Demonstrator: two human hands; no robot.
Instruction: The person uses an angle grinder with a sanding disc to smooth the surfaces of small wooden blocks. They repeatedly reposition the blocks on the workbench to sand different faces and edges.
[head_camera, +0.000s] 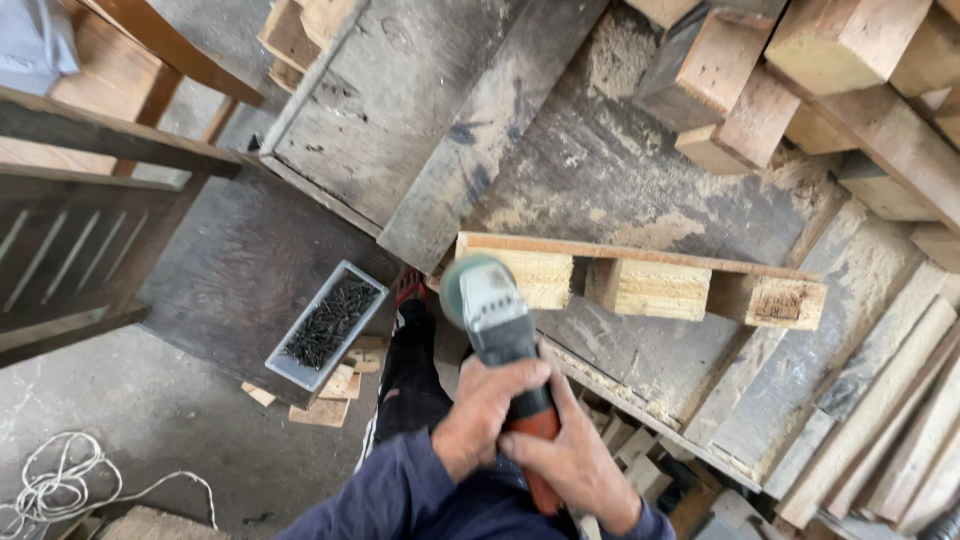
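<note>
At the bottom centre of the frame, two hands hold one angle grinder (497, 325): the left hand (483, 412) has its fingers closed over the grey body, and the right hand (577, 462) has its fingers wrapped around the orange handle behind it. The grinder's disc meets the left end of one wooden pallet piece (640, 278), a board carrying three blocks, lying on the dusty table (610, 170) at frame centre. Left of the grinder sits one tray of dark nails (327, 324). Stacked timber offcuts (800, 70) fill the upper right.
</note>
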